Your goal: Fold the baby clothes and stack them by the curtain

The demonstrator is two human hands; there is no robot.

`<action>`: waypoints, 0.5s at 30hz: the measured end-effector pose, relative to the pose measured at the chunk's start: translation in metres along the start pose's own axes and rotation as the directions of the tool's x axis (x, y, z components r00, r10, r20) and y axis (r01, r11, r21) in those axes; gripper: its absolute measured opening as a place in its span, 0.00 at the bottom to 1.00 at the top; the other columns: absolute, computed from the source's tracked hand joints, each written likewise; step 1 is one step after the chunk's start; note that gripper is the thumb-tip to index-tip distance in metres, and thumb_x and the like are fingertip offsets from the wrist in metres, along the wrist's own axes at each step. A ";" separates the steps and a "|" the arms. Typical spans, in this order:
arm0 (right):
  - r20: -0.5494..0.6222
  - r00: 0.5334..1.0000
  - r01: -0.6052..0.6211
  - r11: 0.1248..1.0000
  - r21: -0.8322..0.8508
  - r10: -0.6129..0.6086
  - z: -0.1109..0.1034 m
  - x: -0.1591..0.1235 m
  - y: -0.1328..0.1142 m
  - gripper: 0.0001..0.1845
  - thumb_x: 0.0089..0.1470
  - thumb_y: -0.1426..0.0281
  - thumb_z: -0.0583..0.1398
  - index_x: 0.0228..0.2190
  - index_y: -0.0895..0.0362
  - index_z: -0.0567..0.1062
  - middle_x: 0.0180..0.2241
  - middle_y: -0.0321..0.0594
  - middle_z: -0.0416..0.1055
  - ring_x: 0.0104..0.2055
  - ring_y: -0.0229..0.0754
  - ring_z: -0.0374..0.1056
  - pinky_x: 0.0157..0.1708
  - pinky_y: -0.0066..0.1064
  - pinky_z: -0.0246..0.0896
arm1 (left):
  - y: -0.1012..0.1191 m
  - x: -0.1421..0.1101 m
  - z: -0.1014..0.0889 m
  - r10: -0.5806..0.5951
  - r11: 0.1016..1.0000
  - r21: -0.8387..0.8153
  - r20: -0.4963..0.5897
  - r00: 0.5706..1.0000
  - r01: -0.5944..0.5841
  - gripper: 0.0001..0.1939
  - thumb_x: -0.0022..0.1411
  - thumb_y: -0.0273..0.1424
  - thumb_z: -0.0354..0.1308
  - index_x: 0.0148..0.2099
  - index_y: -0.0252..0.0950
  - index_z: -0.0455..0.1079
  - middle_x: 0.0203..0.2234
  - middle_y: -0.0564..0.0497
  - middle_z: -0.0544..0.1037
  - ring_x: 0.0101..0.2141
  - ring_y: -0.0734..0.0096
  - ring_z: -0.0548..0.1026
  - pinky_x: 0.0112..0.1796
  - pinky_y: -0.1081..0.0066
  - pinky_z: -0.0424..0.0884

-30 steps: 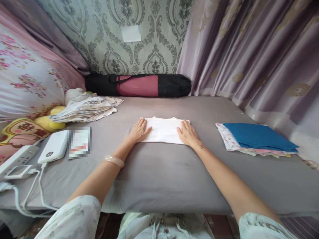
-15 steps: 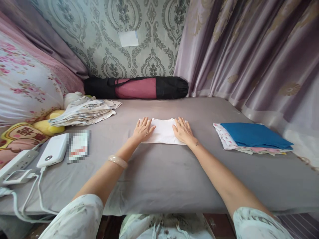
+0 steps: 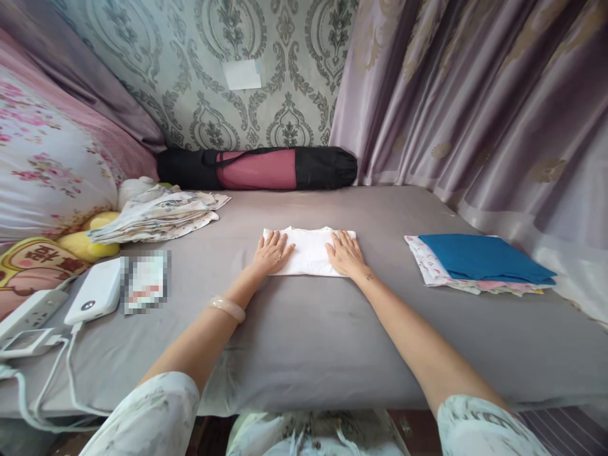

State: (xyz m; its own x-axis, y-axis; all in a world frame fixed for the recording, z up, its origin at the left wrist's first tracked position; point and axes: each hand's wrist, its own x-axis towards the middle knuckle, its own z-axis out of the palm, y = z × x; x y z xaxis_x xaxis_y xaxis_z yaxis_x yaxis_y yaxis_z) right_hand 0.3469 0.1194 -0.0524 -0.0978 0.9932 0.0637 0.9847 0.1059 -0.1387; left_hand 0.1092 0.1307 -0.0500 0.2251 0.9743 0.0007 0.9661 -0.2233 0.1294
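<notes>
Head view: the white cloth (image 3: pixel 311 252) lies flat around the middle of the grey sheet (image 3: pixel 308 335), a bit nearer the far edge than the near one. Left hand (image 3: pixel 274 251) is palm-down on its left end, right hand (image 3: pixel 346 253) the same on the right end. Fingers are spread, nothing pinched or clenched, so no real grip. The palms hide both ends of it, and I can't tell what kind of garment it is, if it even is one.

Over by the right edge, a blue cloth (image 3: pixel 484 256) covers most of a folded stack (image 3: pixel 427 269), so only the borders underneath peek out. Far left corner has a cloth pile (image 3: pixel 164 215) partly blocking a yellow plush (image 3: pixel 85 246). Near the left edge, the packet (image 3: pixel 147 282) beside the white power bank (image 3: pixel 96 290) is pixelated, can't read it. The power strip (image 3: pixel 29 311) gets cut off by the frame.
</notes>
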 end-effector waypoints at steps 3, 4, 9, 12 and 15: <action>0.023 1.000 -0.018 1.000 0.011 0.018 -0.006 0.002 -0.005 0.32 0.66 0.59 0.41 0.65 0.63 0.55 0.68 0.52 0.46 0.70 0.51 0.40 0.65 0.46 0.34 | 0.004 0.001 -0.002 -0.003 1.000 0.025 -0.022 1.000 0.003 0.32 0.71 0.46 0.34 0.68 0.32 0.53 0.67 0.38 0.55 0.67 0.51 0.48 0.63 0.49 0.45; 0.018 1.000 -0.016 1.000 0.021 0.016 -0.008 0.002 -0.008 0.32 0.66 0.60 0.41 0.65 0.63 0.55 0.68 0.52 0.47 0.70 0.51 0.40 0.65 0.46 0.34 | 0.008 0.002 -0.003 -0.008 0.999 0.038 -0.047 0.999 0.009 0.32 0.71 0.46 0.34 0.68 0.32 0.54 0.66 0.37 0.55 0.67 0.50 0.49 0.63 0.47 0.44; -0.048 0.997 0.063 0.995 0.078 -0.059 -0.009 0.005 -0.030 0.30 0.66 0.63 0.39 0.65 0.61 0.56 0.68 0.48 0.48 0.70 0.49 0.39 0.66 0.46 0.31 | 0.039 0.001 -0.001 0.047 0.998 0.044 -0.118 0.992 -0.042 0.31 0.72 0.43 0.33 0.68 0.30 0.53 0.67 0.39 0.54 0.67 0.53 0.48 0.64 0.49 0.41; -0.039 0.998 0.048 0.996 0.069 -0.045 0.000 0.003 -0.036 0.30 0.66 0.63 0.40 0.64 0.60 0.57 0.68 0.47 0.47 0.70 0.49 0.40 0.65 0.48 0.31 | 0.050 -0.001 0.006 0.063 0.998 0.020 -0.077 0.995 -0.062 0.30 0.72 0.42 0.34 0.68 0.32 0.53 0.67 0.41 0.54 0.67 0.53 0.48 0.64 0.50 0.43; -0.064 0.997 0.039 0.998 0.044 -0.036 0.007 0.002 -0.036 0.29 0.66 0.63 0.42 0.64 0.60 0.58 0.68 0.47 0.47 0.69 0.50 0.41 0.65 0.49 0.31 | 0.052 -0.003 0.010 0.053 0.999 0.014 -0.072 0.996 -0.052 0.30 0.72 0.42 0.34 0.68 0.33 0.53 0.67 0.41 0.54 0.67 0.52 0.49 0.63 0.49 0.45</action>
State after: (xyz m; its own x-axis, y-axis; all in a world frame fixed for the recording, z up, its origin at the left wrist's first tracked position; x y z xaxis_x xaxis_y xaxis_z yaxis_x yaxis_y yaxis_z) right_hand 0.3101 0.1178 -0.0546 -0.1236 0.9836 0.1315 0.9728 0.1463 -0.1796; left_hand 0.1603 0.1157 -0.0536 0.2661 0.9607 0.0785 0.9548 -0.2739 0.1157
